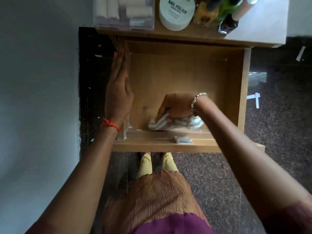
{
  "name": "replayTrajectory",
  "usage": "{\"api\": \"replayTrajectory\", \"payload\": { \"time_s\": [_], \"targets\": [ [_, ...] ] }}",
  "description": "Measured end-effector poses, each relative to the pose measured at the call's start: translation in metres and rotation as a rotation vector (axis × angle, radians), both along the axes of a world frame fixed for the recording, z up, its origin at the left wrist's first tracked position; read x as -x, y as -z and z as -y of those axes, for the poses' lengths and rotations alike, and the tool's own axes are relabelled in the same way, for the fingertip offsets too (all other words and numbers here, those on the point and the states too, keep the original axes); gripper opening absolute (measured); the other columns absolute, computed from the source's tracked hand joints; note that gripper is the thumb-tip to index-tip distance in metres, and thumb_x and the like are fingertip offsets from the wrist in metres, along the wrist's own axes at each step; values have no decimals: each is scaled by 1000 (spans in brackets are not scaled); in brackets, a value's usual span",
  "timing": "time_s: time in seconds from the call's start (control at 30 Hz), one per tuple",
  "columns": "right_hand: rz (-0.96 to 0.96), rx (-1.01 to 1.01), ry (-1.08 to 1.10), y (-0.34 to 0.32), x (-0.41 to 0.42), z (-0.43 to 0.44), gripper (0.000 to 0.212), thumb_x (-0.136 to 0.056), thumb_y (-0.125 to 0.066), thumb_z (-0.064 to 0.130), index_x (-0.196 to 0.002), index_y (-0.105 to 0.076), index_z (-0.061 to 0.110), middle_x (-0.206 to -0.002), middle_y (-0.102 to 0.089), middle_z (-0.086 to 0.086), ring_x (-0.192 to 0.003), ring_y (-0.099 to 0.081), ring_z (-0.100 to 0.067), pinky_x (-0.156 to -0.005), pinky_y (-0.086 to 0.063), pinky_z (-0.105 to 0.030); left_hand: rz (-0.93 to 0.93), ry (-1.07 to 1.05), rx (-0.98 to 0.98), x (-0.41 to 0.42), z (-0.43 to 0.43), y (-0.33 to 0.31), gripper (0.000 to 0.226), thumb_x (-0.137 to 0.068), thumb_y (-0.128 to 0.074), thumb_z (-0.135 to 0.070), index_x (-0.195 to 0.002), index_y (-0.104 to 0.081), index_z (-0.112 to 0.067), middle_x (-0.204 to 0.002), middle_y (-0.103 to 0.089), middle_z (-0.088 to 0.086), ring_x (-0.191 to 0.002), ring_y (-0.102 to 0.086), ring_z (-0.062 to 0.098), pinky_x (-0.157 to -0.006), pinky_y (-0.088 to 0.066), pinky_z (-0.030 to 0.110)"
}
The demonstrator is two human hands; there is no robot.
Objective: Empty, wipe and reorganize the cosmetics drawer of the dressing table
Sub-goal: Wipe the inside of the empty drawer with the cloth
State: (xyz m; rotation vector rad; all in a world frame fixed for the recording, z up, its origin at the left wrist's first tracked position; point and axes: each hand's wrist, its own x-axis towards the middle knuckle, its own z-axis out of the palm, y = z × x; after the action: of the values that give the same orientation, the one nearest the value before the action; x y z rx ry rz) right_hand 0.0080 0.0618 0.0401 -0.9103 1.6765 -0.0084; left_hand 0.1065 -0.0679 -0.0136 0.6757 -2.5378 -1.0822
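The wooden drawer (239, 85) is pulled out below the dressing table top, and nothing lies in it but a cloth. My right hand (177, 106) presses a crumpled white and grey cloth (175, 124) onto the drawer floor near the front wall. My left hand (119, 88) lies flat with straight fingers along the outside of the drawer's left wall, holding nothing. A metal lock plate (182, 140) sits on the drawer's front edge.
On the table top above stand a clear box of white rolls (125, 12), a round white tub marked NAIL POLISH (176, 13) and several bottles (226, 14). A grey wall is on the left. Speckled dark floor lies below and to the right.
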Motion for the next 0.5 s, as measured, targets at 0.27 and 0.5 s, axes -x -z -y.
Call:
{"api": "replayTrajectory", "payload": {
  "time_s": [0.27,0.5],
  "targets": [
    [-335,-290,-26,-2,-11,-51,28,-91,-47,5,-118,-54,4,-126,-56,-15,-111,-56,-30,-87,-49,-35,24,1,18,-1,0,1,48,-95,-30,1,-142,-25,-8,-153,-21,11,-138,-9,6,-111,-11,6],
    [-661,-267,-67,-12,21,-69,29,-96,-40,17,-121,-51,9,-129,-52,-13,-124,-42,-32,-95,-41,-37,49,-4,33,-2,-2,2,49,-96,-28,-2,-144,-24,-11,-154,-18,7,-140,-9,8,-112,-9,7]
  ]
}}
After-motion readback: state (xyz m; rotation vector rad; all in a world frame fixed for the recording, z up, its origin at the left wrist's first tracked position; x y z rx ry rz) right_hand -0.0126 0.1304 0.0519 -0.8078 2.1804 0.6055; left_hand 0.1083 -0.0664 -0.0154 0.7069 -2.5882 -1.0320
